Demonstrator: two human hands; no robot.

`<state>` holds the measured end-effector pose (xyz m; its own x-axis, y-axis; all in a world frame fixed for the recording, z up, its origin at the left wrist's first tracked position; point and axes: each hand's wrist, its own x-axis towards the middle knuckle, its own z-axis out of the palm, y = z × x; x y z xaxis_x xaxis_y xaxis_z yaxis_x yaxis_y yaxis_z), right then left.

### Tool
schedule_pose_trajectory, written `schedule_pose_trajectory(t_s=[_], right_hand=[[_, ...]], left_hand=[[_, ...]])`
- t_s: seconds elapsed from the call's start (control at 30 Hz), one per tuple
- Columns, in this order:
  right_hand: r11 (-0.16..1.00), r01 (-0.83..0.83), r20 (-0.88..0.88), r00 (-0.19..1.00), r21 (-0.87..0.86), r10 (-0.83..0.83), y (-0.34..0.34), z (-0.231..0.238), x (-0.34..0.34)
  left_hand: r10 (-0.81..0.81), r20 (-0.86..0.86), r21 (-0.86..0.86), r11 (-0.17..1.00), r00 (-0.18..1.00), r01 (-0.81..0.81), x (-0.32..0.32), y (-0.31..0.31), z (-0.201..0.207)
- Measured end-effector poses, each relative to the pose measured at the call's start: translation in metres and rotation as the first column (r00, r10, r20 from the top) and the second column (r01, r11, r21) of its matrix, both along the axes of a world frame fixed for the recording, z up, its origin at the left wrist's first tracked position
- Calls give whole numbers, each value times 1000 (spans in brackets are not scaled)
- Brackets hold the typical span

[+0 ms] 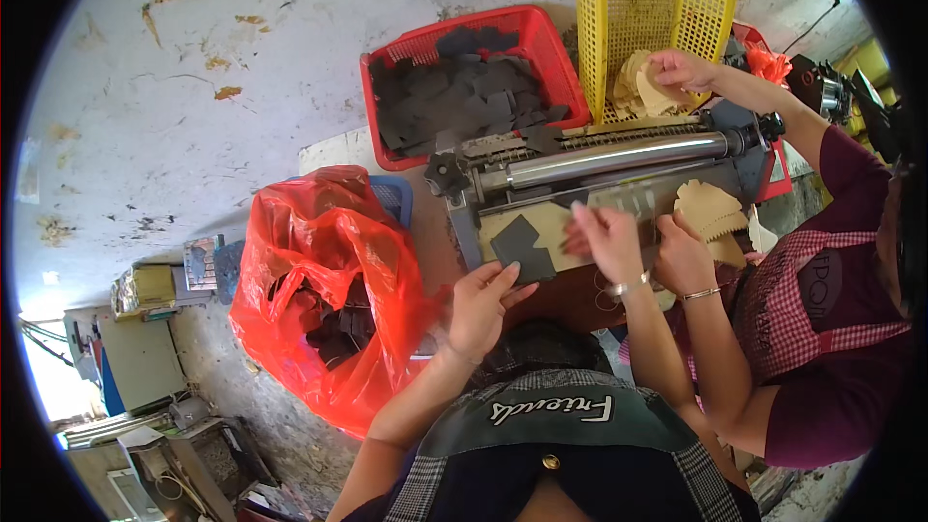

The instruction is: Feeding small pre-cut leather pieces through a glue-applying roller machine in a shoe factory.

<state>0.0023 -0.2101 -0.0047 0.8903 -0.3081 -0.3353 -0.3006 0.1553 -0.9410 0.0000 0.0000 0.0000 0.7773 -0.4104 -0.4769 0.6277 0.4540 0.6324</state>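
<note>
My left hand [481, 307] pinches a notched dark grey sheet piece [523, 249] by its lower corner, thumb on top, over the pale feed board of a roller machine [619, 159]. To its right, my right hand [607, 237] has its fingers apart and slightly blurred, wearing a bracelet at the wrist. Its fingertips are close to another small dark piece [574, 199] by the machine's front edge; whether they touch it I cannot tell. One more dark piece [543, 138] lies on the machine's far side, behind the shiny roller.
A red basket [570, 77] of dark pieces stands behind the machine. At left is a red plastic bag [280, 261] with dark pieces. A co-worker's hand [681, 72] handles tan pieces in a yellow basket [592, 29]; their other hand [681, 256] is beside scalloped tan pieces [709, 211], near my right arm.
</note>
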Motion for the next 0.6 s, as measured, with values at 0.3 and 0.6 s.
schedule_pose_trajectory(t_s=[0.3,0.6], right_hand=[[928,-360,-178,911,90,371,9,26,-33],[972,-215,-108,973,-90,205,13,20,-14]], left_hand=[[-20,-115,-42,999,993,16,-5,-3,15],[52,-62,65,997,997,-48,-7,-9,9]])
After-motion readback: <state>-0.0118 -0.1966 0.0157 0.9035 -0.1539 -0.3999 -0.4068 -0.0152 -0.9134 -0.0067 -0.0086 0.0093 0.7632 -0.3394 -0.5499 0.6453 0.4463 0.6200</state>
